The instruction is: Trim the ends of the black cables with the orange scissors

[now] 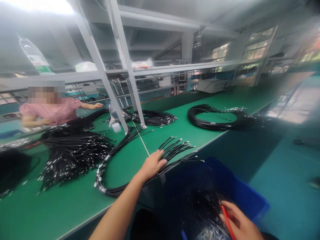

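Observation:
My left hand rests on a bundle of black cables near the green table's front edge, fingers closed around part of it. The bundle curves in a U to the left, with small white tags on its bend and light tips on its fanned ends. Lower right, my right hand grips red-handled cutting pliers whose small jaws point up and left. Below the pliers stands a blue bin holding dark cable pieces and a pale, shiny heap of scraps.
A large pile of black cables covers the table's left side. Coiled cables lie at the right, more behind the shelf posts. Across the table a person in pink stretches out an arm. A bottle stands on the shelf.

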Motion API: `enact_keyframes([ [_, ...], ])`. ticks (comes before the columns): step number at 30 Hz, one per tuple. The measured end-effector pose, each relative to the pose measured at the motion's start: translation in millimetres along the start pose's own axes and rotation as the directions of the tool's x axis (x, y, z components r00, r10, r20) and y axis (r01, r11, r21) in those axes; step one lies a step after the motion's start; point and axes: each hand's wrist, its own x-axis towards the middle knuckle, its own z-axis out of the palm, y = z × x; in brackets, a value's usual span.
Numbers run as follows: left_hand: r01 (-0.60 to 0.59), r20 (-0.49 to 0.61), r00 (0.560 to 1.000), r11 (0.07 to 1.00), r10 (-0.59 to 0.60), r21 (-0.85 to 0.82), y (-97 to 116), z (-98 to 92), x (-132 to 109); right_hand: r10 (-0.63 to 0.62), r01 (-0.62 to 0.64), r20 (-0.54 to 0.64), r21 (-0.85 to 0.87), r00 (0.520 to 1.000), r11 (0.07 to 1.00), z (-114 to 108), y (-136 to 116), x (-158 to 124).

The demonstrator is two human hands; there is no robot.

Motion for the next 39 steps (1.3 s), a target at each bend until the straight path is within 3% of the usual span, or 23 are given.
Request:
enact_keyframes([
  [4,0.092,-0.030,0.995,0.996,-0.093,-0.021,-16,-23.4,0,0.071,-0.092,0.159,0.132,0.985,0.987,-2,-17,24],
  [8,0.083,0.024,0.996,0.997,-0.083,0.005,3,-13.1,0,0.048,-0.086,0.258,0.138,0.965,0.987,14,-40,40],
  [12,0.098,0.033,0.994,0.993,-0.100,0.065,27,6.1,11,-0.016,0.001,0.226,0.063,0.974,0.998,31,-47,39],
  [15,0.146,0.029,0.988,0.983,-0.150,0.109,32,11.8,21,-0.009,0.003,0.141,0.040,0.990,0.999,35,-39,35],
  [19,0.168,0.036,0.984,0.977,-0.174,0.132,33,11.7,29,0.011,-0.013,0.057,0.034,0.998,0.999,31,-24,34],
  [24,0.114,0.051,0.992,0.989,-0.119,0.099,44,8.4,24,0.057,-0.067,0.157,0.058,0.986,0.996,24,-12,42],
  [27,0.089,0.084,0.992,0.995,-0.093,0.049,39,-1.9,23,0.023,-0.030,0.104,0.069,0.994,0.997,23,-16,44],
  [29,0.117,0.084,0.989,0.993,-0.119,0.024,27,-12.5,27,-0.013,0.009,0.070,0.056,0.997,0.998,22,-24,45],
  [33,0.201,0.128,0.971,0.979,-0.202,0.023,2,-23.9,38,-0.041,0.052,0.179,-0.056,0.983,0.997,26,-54,51],
  [36,0.244,0.190,0.950,0.969,-0.249,0.049,-2,-16.0,43,-0.132,0.156,0.252,-0.077,0.959,0.985,39,-83,52],
  [39,0.264,0.208,0.940,0.963,-0.271,0.060,2,-6.0,44,-0.213,0.222,0.213,-0.017,0.954,0.975,57,-102,47],
])
